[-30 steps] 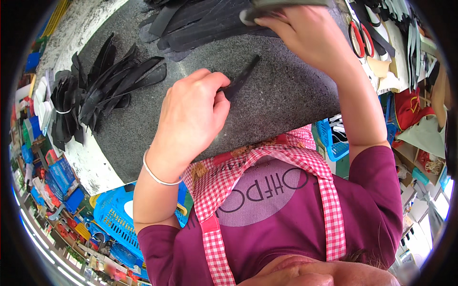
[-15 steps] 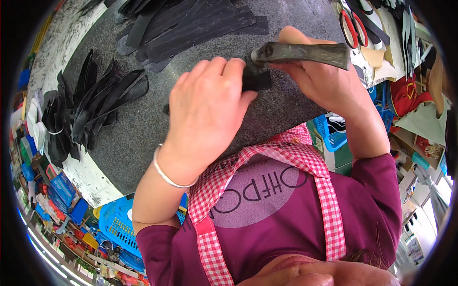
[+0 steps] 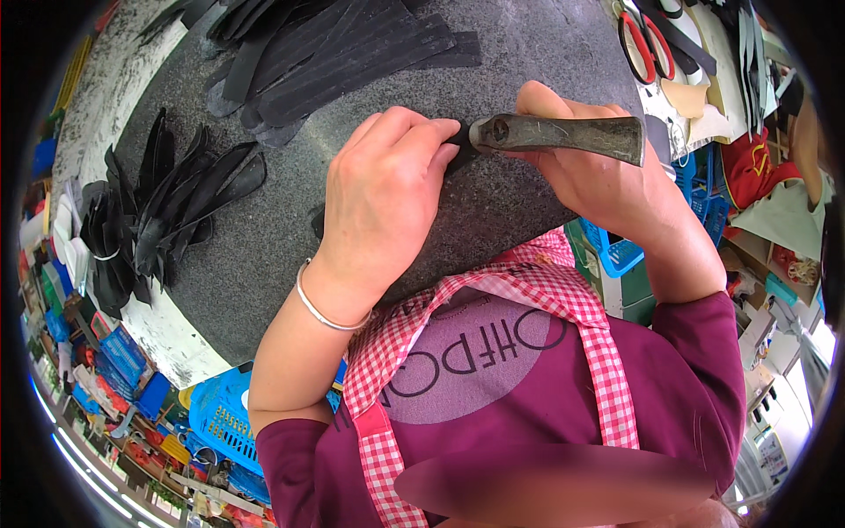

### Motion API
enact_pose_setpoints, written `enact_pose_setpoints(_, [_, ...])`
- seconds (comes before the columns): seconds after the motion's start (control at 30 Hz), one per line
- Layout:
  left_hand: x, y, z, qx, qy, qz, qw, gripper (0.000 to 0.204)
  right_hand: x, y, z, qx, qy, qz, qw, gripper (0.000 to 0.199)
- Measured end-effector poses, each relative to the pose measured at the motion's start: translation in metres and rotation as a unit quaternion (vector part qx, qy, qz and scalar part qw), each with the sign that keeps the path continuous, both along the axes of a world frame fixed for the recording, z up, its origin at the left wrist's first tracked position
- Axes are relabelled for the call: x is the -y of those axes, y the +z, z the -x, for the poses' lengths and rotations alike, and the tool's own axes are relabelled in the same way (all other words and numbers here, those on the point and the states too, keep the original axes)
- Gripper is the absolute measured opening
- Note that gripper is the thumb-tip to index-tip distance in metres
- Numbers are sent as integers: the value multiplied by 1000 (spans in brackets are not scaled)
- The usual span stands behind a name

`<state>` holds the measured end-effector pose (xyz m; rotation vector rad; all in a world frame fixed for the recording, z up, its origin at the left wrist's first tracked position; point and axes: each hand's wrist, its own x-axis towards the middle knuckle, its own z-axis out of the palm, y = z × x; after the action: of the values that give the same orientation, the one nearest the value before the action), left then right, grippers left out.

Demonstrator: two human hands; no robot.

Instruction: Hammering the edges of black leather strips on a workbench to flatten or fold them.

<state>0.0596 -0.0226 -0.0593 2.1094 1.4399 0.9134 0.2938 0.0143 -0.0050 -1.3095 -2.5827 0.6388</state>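
Note:
My right hand point(image 3: 594, 180) grips a hammer with a worn metal head point(image 3: 568, 137); its handle is hidden behind the head and my fingers. The rounded face of the head is over a black strip point(image 3: 461, 148), and I cannot tell whether the two touch. With closed fingers, my left hand point(image 3: 383, 189) holds this strip against the dark stone slab point(image 3: 299, 194). Most of the strip is hidden under that hand, and a dark end point(image 3: 318, 222) shows beside its wrist side.
Flat black strips point(image 3: 352, 66) lie overlapped at the slab's far side. A tied bundle of curled black pieces point(image 3: 163, 202) rests at the left. Red-handled scissors point(image 3: 645, 48) lie at the far right. Blue baskets point(image 3: 224, 414) stand below the slab's left edge.
The hammer and my right hand have come lower in the view, and the head now covers the strip's end that showed before. My left hand stays on the strip.

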Motion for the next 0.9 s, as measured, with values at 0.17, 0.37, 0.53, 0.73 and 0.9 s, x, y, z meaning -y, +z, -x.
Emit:
enact_pose_setpoints(0.17, [2,-6,1,31,-4,-25,999,19,1,-1,-1,-11,2,0,1000,21])
enact_pose_setpoints(0.37, [1,-5,1,-31,-20,-67,997,19,-13,-8,-1,-39,30,-101,994,23])
enact_pose_setpoints(0.53, [4,0,-1,-104,-22,-124,987,15,-12,-4,9,-8,40,-141,989,19])
enact_pose_setpoints(0.73, [8,-6,15,-40,-35,-68,996,15,-16,-12,9,-22,60,-118,991,16])
enact_pose_setpoints(0.9, [18,-2,21,-60,-30,-65,996,15,-1,-6,17,85,58,-86,991,19])
